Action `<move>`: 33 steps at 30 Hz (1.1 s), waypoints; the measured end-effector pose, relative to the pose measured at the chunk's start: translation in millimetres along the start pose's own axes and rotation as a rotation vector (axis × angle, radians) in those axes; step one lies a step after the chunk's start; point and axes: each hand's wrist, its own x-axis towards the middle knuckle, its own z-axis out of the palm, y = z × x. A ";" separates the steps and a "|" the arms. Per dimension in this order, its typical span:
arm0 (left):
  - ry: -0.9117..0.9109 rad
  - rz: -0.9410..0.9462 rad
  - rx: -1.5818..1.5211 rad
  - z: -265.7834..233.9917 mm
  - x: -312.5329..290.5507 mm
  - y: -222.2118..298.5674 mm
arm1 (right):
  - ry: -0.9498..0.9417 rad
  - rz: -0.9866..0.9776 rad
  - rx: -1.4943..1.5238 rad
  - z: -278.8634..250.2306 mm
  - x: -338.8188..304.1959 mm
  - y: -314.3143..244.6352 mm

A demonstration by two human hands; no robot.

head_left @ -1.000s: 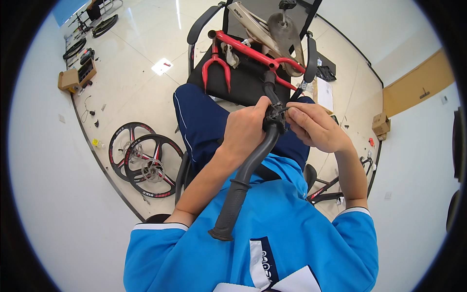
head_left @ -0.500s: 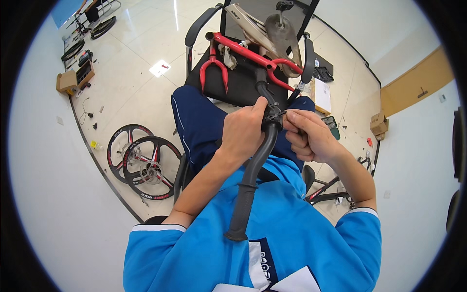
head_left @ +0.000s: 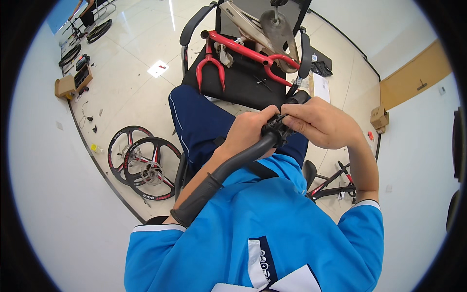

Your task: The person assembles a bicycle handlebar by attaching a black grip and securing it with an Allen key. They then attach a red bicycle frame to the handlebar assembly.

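A black bicycle handlebar lies slantwise over my lap, its near rubber grip resting against my left forearm. My left hand is closed round the bar at its middle, just beside a dark clamp. On the other side of that clamp my right hand is closed, thumb and forefinger pinching right at it. What sits between those fingertips is too small and dark to make out. Beyond the right hand shows the bar's far grip.
In front stands a black chair bearing a red bicycle frame, a red fork, a beige frame part and a small dark cross-shaped piece. Two wheels lie at left; a dark frame at right.
The handlebar has turned, its near grip swinging left onto my left forearm and its far end swinging right. My right hand has moved up, over the clamp. The cross-shaped piece on the seat now shows.
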 end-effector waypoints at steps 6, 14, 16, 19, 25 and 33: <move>-0.055 0.012 -0.226 -4.6 1.1 7.2 | 0.050 -0.035 -0.108 1.7 0.9 -8.5; -0.085 0.110 -0.333 -6.9 3.5 10.8 | 0.113 -0.086 -0.078 5.5 -2.8 -11.4; -0.096 0.104 -0.340 -6.9 3.1 12.2 | 0.099 -0.084 -0.077 5.2 -3.3 -12.7; -0.115 0.082 -0.337 -7.4 2.2 11.7 | 0.090 -0.104 -0.095 4.2 -1.9 -10.5; -0.095 0.093 -0.287 -6.6 2.3 11.6 | 0.066 -0.138 0.009 -1.5 -3.2 -13.5; -0.099 0.031 -0.255 -10.5 3.4 18.1 | 0.544 -0.366 0.278 -9.4 -7.7 2.9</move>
